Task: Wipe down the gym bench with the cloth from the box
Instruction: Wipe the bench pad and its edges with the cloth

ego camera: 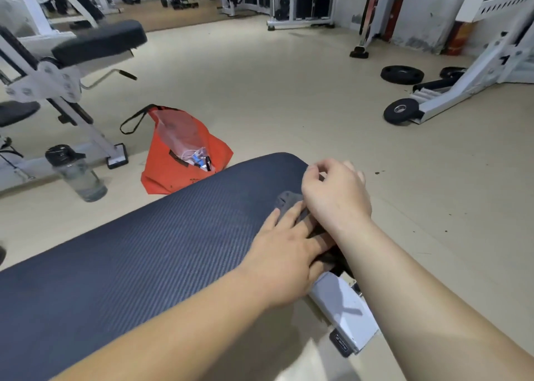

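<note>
The dark blue ribbed gym bench pad (150, 250) runs from the lower left towards the middle of the head view. A small grey cloth (289, 200) lies on its right edge. My left hand (286, 253) lies flat on the cloth with straight fingers, pressing it against the pad. My right hand (335, 193) is just beyond it, fingers curled, and seems to pinch the cloth's far part; the hand hides the contact. Most of the cloth is covered by both hands. No box is in view.
An orange bag (176, 161) and a clear water bottle (76, 175) stand on the floor left of the bench. The bench's white frame foot (344, 311) sticks out under my arms. Another bench (98, 42) is at the far left; weight plates (401, 74) lie far right.
</note>
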`<action>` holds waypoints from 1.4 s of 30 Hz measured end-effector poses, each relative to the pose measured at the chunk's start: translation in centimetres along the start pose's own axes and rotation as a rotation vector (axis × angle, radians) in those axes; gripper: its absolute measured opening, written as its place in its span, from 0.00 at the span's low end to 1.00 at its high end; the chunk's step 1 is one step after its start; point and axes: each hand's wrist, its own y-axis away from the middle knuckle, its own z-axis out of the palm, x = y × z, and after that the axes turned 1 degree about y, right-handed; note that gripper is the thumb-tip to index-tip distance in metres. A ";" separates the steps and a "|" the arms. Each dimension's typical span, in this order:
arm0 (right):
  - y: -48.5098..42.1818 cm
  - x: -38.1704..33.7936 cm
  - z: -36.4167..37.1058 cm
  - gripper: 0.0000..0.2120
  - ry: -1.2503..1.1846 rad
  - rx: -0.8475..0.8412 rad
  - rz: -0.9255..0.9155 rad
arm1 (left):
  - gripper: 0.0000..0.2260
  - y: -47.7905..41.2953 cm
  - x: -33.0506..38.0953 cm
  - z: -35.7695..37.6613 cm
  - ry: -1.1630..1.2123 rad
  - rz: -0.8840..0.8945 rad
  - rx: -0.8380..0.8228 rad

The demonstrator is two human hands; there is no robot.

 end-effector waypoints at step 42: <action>8.4 -9.8 10.4 0.17 0.251 -0.340 -0.696 | 0.23 20.5 -10.1 0.9 0.197 -0.675 0.156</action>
